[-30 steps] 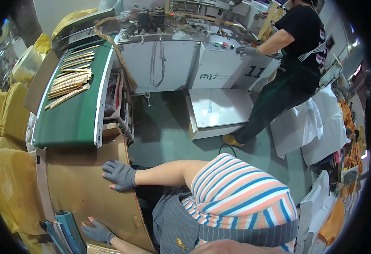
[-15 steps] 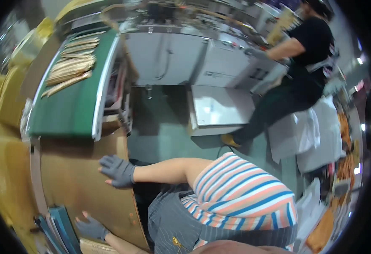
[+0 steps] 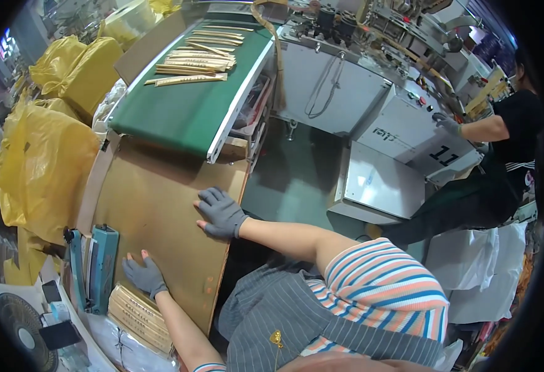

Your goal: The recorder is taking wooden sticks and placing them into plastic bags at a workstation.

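Observation:
My left hand, in a grey glove with bare fingertips, lies on the brown tabletop with its fingers spread. Just left of it stands a blue-green bench device with a long arm, perhaps a bag sealer. A bundle of slim paper-wrapped sticks in clear plastic lies beside my left wrist. Farther up, my right hand, gloved the same way, rests palm down near the table's right edge, fingers apart. Neither hand holds anything. Beyond the table, a green conveyor belt carries several slim paper-wrapped sticks.
Yellow plastic bags crowd the left side. A fan and a phone-like dark slab sit at lower left. White machine cabinets stand beyond the floor gap. At right, a co-worker in black reaches toward a machine.
The view has turned, so the table, belt and co-worker appear farther right, and more of the left side shows. Both my hands remain spread on the tabletop.

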`<action>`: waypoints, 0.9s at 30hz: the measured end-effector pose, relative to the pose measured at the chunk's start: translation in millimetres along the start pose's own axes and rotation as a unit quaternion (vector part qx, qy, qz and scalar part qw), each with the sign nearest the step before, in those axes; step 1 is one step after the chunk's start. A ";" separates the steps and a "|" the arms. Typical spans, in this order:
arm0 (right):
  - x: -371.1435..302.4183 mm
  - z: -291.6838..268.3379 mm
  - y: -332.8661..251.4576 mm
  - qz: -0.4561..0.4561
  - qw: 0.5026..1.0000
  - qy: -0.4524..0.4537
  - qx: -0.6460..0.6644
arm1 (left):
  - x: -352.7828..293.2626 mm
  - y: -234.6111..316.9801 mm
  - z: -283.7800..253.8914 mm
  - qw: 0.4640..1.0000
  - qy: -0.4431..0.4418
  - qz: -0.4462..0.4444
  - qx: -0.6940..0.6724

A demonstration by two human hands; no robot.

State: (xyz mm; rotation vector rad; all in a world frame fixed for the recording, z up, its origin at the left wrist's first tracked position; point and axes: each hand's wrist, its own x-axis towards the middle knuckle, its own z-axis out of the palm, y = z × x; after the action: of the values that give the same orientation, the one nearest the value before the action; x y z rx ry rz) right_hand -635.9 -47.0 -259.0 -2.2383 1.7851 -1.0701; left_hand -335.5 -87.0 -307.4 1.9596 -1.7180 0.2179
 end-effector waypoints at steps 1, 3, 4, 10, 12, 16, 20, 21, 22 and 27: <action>0.0 -0.6 -0.5 0.002 1.000 0.000 -0.001 | 0.8 0.1 -0.5 1.000 -0.010 -0.003 -0.003; 0.7 -1.4 -0.2 0.004 1.000 0.003 -0.002 | -0.5 -0.2 -0.4 1.000 -0.017 -0.009 -0.005; -0.2 -2.3 -1.2 0.001 1.000 0.004 0.001 | -1.6 0.2 -0.1 1.000 -0.017 -0.010 -0.009; -3.1 -1.0 4.9 0.017 1.000 0.013 0.004 | 1.5 0.8 1.1 1.000 -0.026 -0.005 -0.013; -3.4 1.9 4.5 0.005 1.000 0.008 0.021 | 0.3 -3.8 2.7 0.999 -0.036 -0.006 -0.015; -4.9 6.4 7.4 0.006 1.000 0.014 0.026 | 0.8 -8.2 6.5 1.000 -0.016 0.017 -0.018; -5.8 6.3 9.6 -0.005 0.999 0.042 0.004 | 1.2 -8.2 8.0 1.000 -0.025 0.013 -0.011; -6.3 5.8 10.4 -0.002 1.000 0.024 0.011 | 1.3 -8.6 7.9 0.999 -0.029 0.012 -0.013; -5.9 5.8 10.3 -0.001 1.000 0.026 0.010 | 1.8 -8.7 5.9 0.999 -0.028 0.015 -0.015; -6.9 9.1 11.0 -0.007 1.000 0.026 -0.005 | 1.9 -7.5 4.6 0.999 -0.043 0.004 -0.010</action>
State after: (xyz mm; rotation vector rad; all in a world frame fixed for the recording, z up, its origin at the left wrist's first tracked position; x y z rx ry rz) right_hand -640.3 -47.5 -274.2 -2.2531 1.8004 -1.1337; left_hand -329.0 -90.4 -312.5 1.9751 -1.7762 0.1203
